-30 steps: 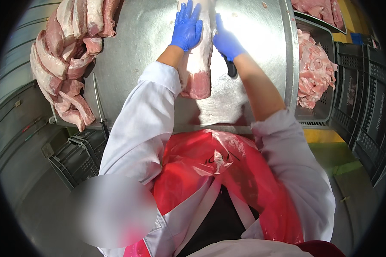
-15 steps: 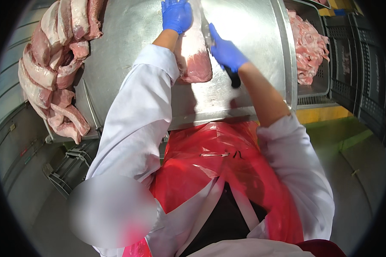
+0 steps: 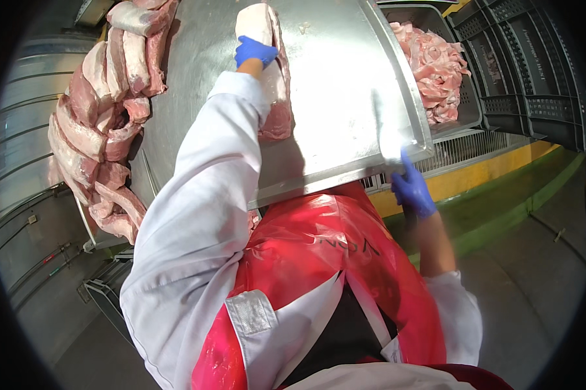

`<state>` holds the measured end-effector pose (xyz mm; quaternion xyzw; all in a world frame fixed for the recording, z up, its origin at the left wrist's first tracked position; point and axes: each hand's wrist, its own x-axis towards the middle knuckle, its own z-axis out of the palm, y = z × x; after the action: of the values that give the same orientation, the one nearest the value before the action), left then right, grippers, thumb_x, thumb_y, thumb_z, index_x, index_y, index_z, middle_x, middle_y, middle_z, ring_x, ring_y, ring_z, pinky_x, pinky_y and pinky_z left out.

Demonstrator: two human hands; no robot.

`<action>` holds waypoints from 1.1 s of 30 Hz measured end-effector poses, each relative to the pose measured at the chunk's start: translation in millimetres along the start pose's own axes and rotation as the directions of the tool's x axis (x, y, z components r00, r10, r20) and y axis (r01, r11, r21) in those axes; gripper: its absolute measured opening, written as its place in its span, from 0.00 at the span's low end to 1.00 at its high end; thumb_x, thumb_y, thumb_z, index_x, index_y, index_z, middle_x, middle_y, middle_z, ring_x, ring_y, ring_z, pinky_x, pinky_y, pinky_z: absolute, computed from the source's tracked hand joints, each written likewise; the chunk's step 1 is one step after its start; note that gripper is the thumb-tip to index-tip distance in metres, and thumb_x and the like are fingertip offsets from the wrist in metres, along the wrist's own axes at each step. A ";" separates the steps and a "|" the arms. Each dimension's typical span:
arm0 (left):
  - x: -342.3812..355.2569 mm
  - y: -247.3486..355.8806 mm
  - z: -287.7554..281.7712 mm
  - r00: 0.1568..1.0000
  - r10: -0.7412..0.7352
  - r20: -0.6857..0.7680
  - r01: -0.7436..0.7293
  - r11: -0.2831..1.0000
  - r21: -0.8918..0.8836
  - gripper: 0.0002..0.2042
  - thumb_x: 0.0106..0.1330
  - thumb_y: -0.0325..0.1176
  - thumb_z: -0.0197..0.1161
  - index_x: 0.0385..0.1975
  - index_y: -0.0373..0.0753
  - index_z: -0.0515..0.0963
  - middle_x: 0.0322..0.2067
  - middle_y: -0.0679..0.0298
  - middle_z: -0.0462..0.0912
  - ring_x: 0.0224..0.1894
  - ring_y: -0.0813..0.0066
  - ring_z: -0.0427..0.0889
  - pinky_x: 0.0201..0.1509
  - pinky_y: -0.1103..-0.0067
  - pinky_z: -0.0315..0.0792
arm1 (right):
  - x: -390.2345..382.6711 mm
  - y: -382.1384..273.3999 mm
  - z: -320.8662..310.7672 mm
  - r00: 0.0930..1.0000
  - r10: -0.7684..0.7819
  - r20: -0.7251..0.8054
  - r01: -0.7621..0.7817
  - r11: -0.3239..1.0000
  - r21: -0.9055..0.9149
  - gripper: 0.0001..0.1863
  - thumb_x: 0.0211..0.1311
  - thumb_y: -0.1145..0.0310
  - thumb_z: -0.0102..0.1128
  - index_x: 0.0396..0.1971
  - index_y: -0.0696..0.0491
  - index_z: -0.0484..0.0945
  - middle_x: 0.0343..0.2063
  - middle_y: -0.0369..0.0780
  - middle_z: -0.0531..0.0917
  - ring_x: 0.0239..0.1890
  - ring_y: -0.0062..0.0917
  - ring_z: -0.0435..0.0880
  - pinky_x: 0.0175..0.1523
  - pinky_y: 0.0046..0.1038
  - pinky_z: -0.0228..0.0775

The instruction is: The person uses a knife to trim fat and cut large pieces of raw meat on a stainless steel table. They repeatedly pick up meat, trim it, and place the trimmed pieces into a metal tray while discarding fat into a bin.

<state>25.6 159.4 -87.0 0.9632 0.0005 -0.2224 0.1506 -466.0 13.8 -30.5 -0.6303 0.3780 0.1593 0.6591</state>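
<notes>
My left hand (image 3: 255, 51), in a blue glove, has its fingers wrapped round the side of a long piece of pale, fat-covered meat (image 3: 275, 104) lying lengthwise on the steel tray (image 3: 329, 130). At the tray's near right corner, my blue-gloved right hand (image 3: 412, 186) is closed on a knife (image 3: 387, 140), whose blade is blurred and bright with glare and points away from me. The knife's handle is mostly hidden by the hand.
A heap of long meat pieces (image 3: 88, 133) lines the left side, with a thin metal rod (image 3: 148, 170) beside it. At the right, a grey crate (image 3: 475, 110) holds pink trimmings (image 3: 436, 71), beside dark crates (image 3: 520, 71). A yellow ledge (image 3: 478, 170) runs below.
My right hand has pulled the knife away from the meat, down and to the right. My left hand's fingers have closed round the meat. The view has shifted.
</notes>
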 end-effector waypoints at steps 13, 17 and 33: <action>-4.5 -106.4 17.2 0.945 0.268 -0.190 -0.326 0.838 -0.437 0.23 0.61 0.33 0.63 0.57 0.32 0.75 0.49 0.54 0.83 0.54 0.61 0.82 0.62 0.70 0.74 | 44.8 3.6 -61.4 0.986 -0.148 -0.071 0.160 0.961 0.224 0.45 0.68 0.80 0.47 0.80 0.37 0.38 0.22 0.33 0.74 0.17 0.13 0.67 0.20 0.20 0.64; -86.9 -29.7 5.1 0.756 0.648 -0.088 -0.634 0.759 0.146 0.21 0.64 0.37 0.65 0.55 0.34 0.76 0.48 0.52 0.83 0.52 0.61 0.82 0.58 0.69 0.75 | 82.4 -34.9 -63.1 0.980 -0.199 -0.027 0.201 0.975 0.092 0.46 0.68 0.78 0.49 0.80 0.36 0.40 0.21 0.31 0.73 0.18 0.13 0.68 0.22 0.19 0.65; -57.7 -114.6 -42.6 0.740 0.560 -0.372 -0.555 0.198 -0.808 0.06 0.69 0.32 0.57 0.38 0.36 0.75 0.35 0.63 0.78 0.38 0.71 0.78 0.46 0.74 0.74 | 189.7 -189.9 170.9 0.799 -0.068 0.598 0.313 0.896 -0.316 0.39 0.70 0.69 0.47 0.79 0.36 0.47 0.25 0.39 0.77 0.19 0.23 0.74 0.28 0.29 0.73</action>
<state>-15.9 285.0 -59.1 0.6665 -0.2311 -0.1199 0.6985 -159.0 96.5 -41.9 -0.7093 0.0548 0.3459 0.6118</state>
